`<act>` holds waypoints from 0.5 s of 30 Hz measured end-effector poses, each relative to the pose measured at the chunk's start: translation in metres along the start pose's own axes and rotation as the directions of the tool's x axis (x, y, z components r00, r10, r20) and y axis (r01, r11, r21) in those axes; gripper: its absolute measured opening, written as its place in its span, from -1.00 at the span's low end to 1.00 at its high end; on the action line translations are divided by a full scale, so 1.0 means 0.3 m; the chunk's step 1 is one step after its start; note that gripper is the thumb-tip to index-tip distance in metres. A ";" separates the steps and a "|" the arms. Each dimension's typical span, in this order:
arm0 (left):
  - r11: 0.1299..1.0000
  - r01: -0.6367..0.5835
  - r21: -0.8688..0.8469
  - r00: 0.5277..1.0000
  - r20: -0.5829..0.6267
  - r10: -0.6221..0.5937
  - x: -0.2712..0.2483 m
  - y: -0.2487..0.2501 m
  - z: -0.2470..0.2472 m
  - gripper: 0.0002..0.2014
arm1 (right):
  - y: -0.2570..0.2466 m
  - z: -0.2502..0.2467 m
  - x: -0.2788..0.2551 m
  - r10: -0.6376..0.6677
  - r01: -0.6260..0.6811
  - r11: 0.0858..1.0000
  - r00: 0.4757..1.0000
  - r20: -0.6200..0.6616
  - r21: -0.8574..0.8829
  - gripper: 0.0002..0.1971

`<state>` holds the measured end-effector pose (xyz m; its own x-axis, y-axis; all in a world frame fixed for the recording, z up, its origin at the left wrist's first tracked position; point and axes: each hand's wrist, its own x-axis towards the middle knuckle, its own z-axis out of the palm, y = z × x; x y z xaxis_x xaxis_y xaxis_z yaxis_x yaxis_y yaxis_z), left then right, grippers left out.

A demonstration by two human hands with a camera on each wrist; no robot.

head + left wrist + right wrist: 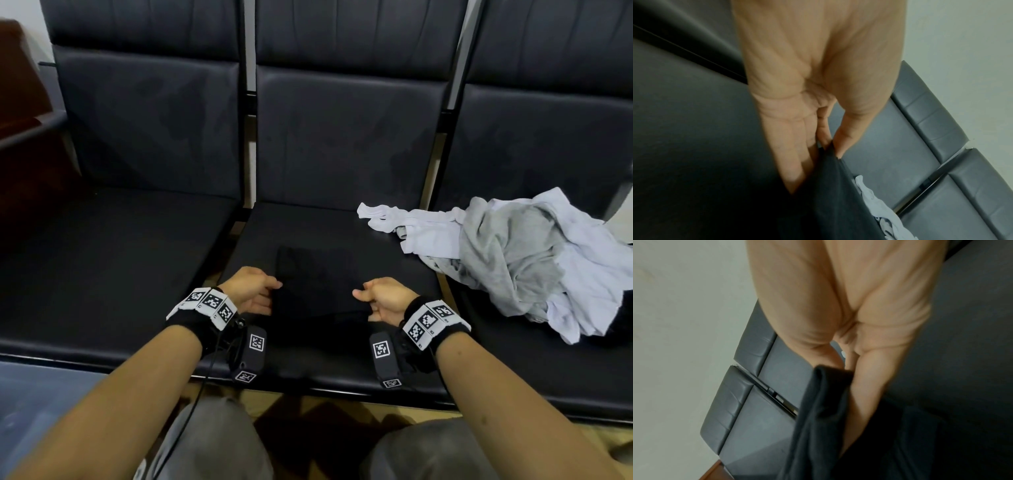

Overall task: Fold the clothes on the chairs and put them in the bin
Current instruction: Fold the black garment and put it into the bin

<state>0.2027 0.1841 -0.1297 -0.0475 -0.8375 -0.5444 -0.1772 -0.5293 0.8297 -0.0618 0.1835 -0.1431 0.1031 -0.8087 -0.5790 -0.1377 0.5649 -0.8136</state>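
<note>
A black garment [318,291] lies on the middle chair seat [260,233], hard to tell apart from the dark cushion. My left hand [255,291] pinches its left edge between thumb and fingers; the left wrist view shows the black cloth [830,186] held at the fingertips. My right hand [382,298] grips the garment's right edge, and in the right wrist view the black cloth [822,402] is bunched over the fingers [869,386]. A heap of grey and white clothes [507,257] lies on the right chair seat, spilling onto the middle one. No bin is in view.
Three black padded chairs stand in a row, with the left seat [102,260] bare. A dark brown piece of furniture [24,113] stands at the far left. My knees [212,442] are near the seats' front edge, above a patterned floor.
</note>
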 end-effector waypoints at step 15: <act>0.963 0.054 0.265 0.997 -0.071 -0.037 0.000 -0.016 -0.037 -0.73 | 0.021 0.006 -0.009 0.121 -0.108 0.980 0.990 0.068 -0.165 -0.60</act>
<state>0.2144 0.1852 -0.1322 0.0293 -0.8250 -0.5644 -0.4336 -0.5192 0.7365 -0.0612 0.1897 -0.1468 0.1527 -0.7217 -0.6751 -0.3086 0.6142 -0.7263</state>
